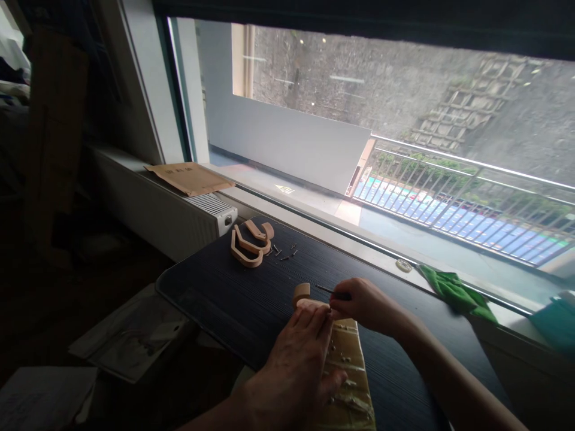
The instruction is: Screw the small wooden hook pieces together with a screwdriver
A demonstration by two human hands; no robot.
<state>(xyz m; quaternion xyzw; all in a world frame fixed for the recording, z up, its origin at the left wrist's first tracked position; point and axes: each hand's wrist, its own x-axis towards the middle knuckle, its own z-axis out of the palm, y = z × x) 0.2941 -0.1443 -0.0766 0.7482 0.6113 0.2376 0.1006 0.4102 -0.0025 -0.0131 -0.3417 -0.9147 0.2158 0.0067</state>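
A pale wooden hook [302,292] lies on a block wrapped in yellowish tape [354,359], its curved end pointing away from me. My left hand [300,347] presses that hook down, fingers laid over its straight part and thumb on the block's side. Just right of it, my right hand [363,302] is closed around a thin dark screwdriver [324,288], whose tip points left over the hook. Something small and dark shows between my right fingertips and the hook; I cannot make it out. Farther back on the dark table [202,287] lie more wooden hooks [247,257] beside several loose screws [277,250].
A window sill runs along the far side of the table, with a round disc [403,266] and a green cloth [456,290]. At the left, a brown envelope [188,178] rests on a white radiator [215,206]. Papers [144,335] lie below the table's left edge.
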